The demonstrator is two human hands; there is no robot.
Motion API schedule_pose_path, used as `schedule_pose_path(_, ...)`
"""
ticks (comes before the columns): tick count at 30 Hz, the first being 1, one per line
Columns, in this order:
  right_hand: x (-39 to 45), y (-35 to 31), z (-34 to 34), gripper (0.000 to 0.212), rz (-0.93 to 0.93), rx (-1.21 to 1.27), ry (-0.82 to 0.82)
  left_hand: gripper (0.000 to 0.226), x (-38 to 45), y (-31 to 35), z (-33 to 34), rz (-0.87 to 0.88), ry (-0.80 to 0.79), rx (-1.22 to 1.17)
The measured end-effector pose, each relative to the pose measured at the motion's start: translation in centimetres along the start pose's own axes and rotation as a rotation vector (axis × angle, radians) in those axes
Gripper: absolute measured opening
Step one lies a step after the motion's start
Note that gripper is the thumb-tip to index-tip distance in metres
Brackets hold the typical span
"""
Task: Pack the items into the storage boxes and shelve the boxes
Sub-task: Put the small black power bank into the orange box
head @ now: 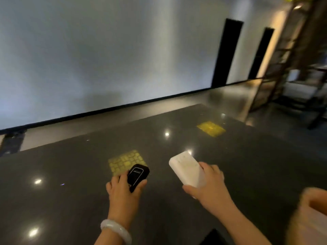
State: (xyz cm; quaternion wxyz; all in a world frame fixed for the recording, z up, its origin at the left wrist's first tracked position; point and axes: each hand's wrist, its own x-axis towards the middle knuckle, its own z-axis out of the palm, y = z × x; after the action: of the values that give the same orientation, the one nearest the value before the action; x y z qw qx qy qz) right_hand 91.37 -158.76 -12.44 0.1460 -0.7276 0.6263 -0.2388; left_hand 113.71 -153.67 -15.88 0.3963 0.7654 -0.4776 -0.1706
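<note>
The left hand, a pale smooth bangle on its wrist, grips a small black rounded device with a glossy face, just above the dark polished worktop. To its right, the right hand clasps a white slab-shaped block with rounded corners, lifted off the worktop. Both look hard and slick, so firm grips help when lowering them in flat. At far right, a blurred pale container, perhaps the storage box.

One black device, one white block, two yellow patches.
</note>
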Motion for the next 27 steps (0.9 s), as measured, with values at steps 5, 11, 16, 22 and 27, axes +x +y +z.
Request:
schedule_pose_path(5,-4.2,10.1,-9.1,0.093,0.255,-0.095,0.090,0.068,-3.9,9.0,7.4,0.237,-0.192,-0.089)
schedule_pose_path(11,-11.4,19.0,-15.9,0.091,0.379,-0.205,0.171,0.064,-9.9,15.9,15.9,0.384,-0.467,-0.177)
schedule_pose_path(16,-16.1,23.1,-18.0,0.096,0.473,-0.101,0.032,0.059,-14.4,18.6,20.5,0.448,-0.580,-0.210)
schedule_pose_path(22,-18.5,25.0,-16.8,0.106,0.450,0.002,-0.268,0.057,-16.4,19.2,22.6,0.483,-0.584,-0.198)
schedule_pose_path(27,-19.0,25.5,-15.8,0.097,0.322,-0.036,-0.447,0.057,-17.0,18.9,23.3,0.451,-0.600,-0.152)
